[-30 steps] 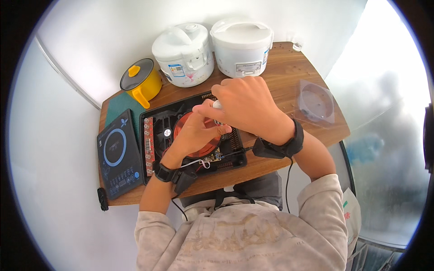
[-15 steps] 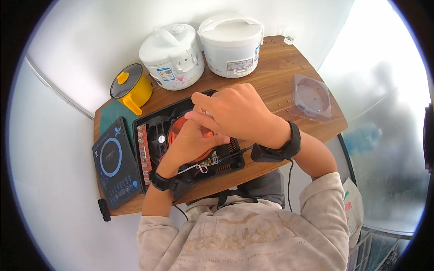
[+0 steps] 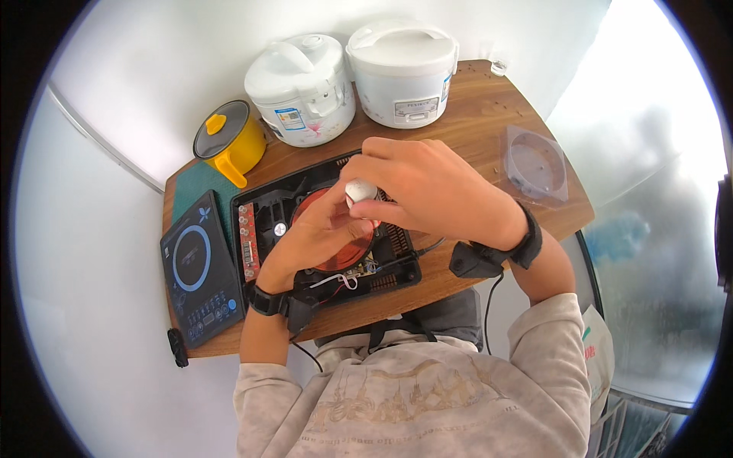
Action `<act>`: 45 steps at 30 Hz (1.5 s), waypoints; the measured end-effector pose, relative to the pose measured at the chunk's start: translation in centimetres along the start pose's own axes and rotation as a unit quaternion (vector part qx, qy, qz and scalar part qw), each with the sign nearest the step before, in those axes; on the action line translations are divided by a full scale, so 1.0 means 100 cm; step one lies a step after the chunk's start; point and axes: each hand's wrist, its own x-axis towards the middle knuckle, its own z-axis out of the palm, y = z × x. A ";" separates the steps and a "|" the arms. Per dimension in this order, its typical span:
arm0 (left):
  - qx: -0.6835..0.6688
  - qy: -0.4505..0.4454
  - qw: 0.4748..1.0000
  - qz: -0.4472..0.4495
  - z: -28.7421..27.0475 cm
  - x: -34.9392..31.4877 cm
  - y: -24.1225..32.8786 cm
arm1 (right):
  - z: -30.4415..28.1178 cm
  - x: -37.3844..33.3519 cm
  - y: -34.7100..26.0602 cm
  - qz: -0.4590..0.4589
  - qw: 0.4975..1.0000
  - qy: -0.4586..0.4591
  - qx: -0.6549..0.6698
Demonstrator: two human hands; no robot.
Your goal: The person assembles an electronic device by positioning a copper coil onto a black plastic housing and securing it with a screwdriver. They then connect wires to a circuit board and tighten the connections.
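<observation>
Right hand [image 3: 418, 182] fingers curled nearly closed on white rounded piece [image 3: 361, 191]; left hand [image 3: 317, 229] fingers bent just beside it, hold indistinct; copper coil [image 3: 347, 255] in open black housing [image 3: 406, 276] below both hands' fingers.

Centre, the left hand [image 3: 324, 229] and right hand [image 3: 427, 183] meeting above a copper coil [image 3: 349, 258] within an open black housing [image 3: 393, 282]; a white rounded object [image 3: 360, 191], partly hidden, between the right thumb and fingers; left, a dark panel [image 3: 200, 267] with a blue ring; upper left, a yellow pot [image 3: 244, 146]; upper centre, two white cookers [image 3: 305, 95]; right, a clear plastic case [image 3: 534, 164] on the wooden table [image 3: 477, 114].
</observation>
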 end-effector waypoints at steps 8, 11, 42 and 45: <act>0.020 0.070 0.997 0.013 0.013 0.008 -0.005 | 0.015 0.008 -0.003 0.081 0.990 -0.006 -0.119; 0.027 0.061 0.998 0.020 0.010 0.007 -0.007 | 0.013 0.001 -0.001 0.021 0.997 0.050 -0.054; -0.016 0.023 0.994 0.110 0.020 0.010 -0.012 | 0.021 -0.008 0.009 0.029 0.990 0.061 -0.124; 0.071 0.039 0.995 0.060 0.022 0.009 -0.008 | 0.028 -0.005 0.005 0.026 0.987 0.064 -0.143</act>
